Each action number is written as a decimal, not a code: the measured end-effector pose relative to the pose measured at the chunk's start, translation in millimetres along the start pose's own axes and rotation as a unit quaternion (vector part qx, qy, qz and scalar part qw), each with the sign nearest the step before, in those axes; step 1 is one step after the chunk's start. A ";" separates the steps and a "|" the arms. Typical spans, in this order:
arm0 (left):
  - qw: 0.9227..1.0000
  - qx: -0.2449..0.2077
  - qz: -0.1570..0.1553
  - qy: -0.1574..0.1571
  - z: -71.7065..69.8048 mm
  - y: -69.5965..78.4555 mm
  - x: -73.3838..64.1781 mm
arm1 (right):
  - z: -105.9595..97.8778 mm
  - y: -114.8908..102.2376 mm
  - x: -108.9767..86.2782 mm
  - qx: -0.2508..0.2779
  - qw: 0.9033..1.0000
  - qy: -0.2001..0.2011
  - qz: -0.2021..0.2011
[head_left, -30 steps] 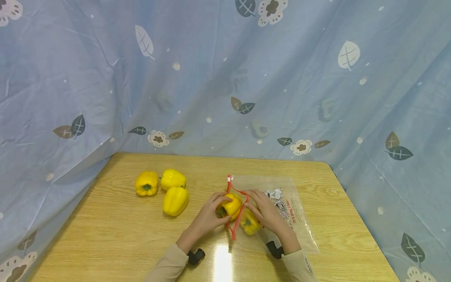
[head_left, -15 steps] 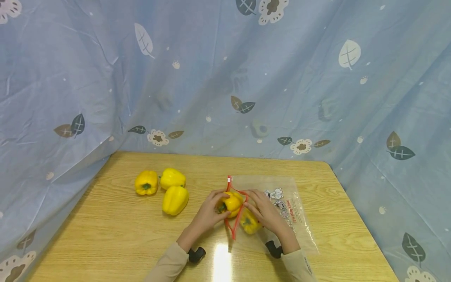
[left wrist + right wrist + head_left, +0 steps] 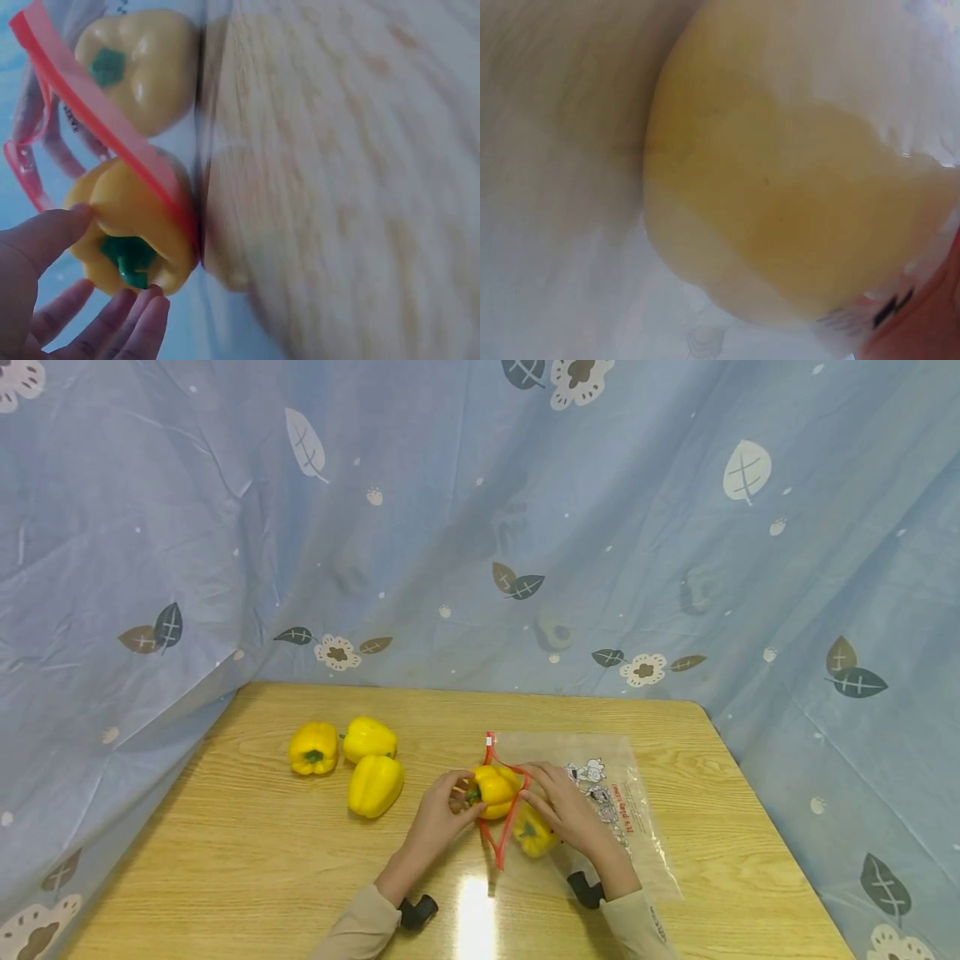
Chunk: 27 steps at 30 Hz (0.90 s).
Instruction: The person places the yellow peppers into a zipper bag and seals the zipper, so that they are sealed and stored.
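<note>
My left hand (image 3: 441, 814) is at the stem end of a yellow bell pepper (image 3: 495, 792), its thumb and fingertips touching around the green stem. In the left wrist view, this pepper (image 3: 139, 217) sits partly inside the red-edged mouth of a clear zip bag (image 3: 641, 802). A second yellow pepper (image 3: 531, 832) lies inside the bag, seen through the plastic. My right hand (image 3: 566, 810) holds the upper layer of the bag near the red zip edge (image 3: 525, 774), fingers and thumb curled at the opening. The right wrist view is filled by a blurred yellow pepper (image 3: 780, 195) behind plastic.
To the left on the wooden table (image 3: 247, 868) stand three more yellow peppers: one (image 3: 313, 748) at far left, one (image 3: 369, 740) behind, and one (image 3: 376, 786) in front. A blue patterned cloth (image 3: 450, 527) hangs behind and at both sides.
My left hand's fingers have slid back leftward from over the pepper to its stem end, and more of the pepper shows. The right hand and bag have stayed nearly in place.
</note>
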<state>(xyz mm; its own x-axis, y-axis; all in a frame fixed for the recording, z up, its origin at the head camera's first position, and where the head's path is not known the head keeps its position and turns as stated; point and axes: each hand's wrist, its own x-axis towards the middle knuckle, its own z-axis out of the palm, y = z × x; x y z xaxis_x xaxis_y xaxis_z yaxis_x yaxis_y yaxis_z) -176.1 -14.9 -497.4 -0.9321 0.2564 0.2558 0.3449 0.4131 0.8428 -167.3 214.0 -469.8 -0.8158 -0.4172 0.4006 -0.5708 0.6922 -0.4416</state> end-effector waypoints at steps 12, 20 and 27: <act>1.000 -0.021 -0.011 0.007 11.3 2.4 4.4 | 0.5 -1.3 -1.1 -0.005 1.000 0.000 0.007; 0.999 -0.037 -0.018 0.005 17.8 2.9 10.7 | 1.3 0.0 -0.5 -0.003 1.000 0.000 0.007; 0.999 -0.042 -0.022 0.000 24.4 1.0 16.7 | 2.5 2.0 -0.3 -0.002 1.000 0.007 -0.007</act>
<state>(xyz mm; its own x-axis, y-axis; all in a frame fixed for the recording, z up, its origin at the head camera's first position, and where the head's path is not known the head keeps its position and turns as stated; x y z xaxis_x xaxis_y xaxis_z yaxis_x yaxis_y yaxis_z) -188.7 11.2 -503.9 -0.9464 0.2394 0.2169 0.2925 0.3501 0.8899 -168.4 214.1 -472.8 -0.8061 -0.4184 0.4185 -0.5820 0.6886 -0.4325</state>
